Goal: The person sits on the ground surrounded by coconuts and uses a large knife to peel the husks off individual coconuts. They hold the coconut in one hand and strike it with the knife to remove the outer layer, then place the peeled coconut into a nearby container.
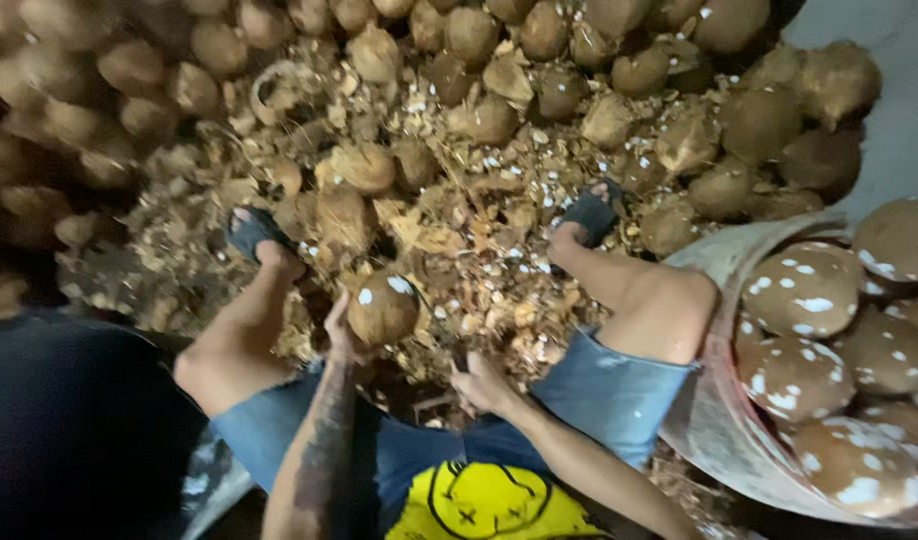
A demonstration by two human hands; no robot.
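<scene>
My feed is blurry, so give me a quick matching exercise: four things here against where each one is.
Things:
1. coconut
2. basin
3. husk pile
4. right hand

Places:
A. far right, full of peeled coconuts
B. between the feet
C. in the left hand
D. empty, between the knees

Pairs: 1-C, 2-A, 3-B, 4-D

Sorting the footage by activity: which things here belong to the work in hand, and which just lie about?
In hand:
left hand
peeled coconut
right hand
basin of peeled coconuts

Lying about:
husk scraps
unpeeled coconut heap
sandals
</scene>
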